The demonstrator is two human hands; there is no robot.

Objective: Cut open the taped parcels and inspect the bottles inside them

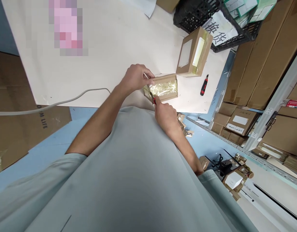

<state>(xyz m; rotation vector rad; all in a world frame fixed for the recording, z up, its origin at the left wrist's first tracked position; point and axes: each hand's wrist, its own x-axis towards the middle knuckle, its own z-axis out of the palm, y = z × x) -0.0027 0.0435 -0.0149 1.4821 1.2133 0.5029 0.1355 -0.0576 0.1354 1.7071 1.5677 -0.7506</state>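
Note:
A small cardboard box [166, 88] covered in shiny clear tape lies near the front edge of the white table, close to my body. My left hand [138, 77] steadies it at its left end, thumb on the top and fingers bent over the far side. In my right hand [166, 116] is a red and black utility knife [154, 100], mostly hidden by the fingers. Its tip meets the tape at the box's near left part. A second utility knife [204, 85], also red and black, lies on the table to the right.
Behind the small box stands a larger taped carton [187, 58] with white labels. A black plastic crate [199, 14] holds green and white packs at the far right. A white cable [83, 93] crosses the table's left front. Shelves with boxes [240, 119] line the right side.

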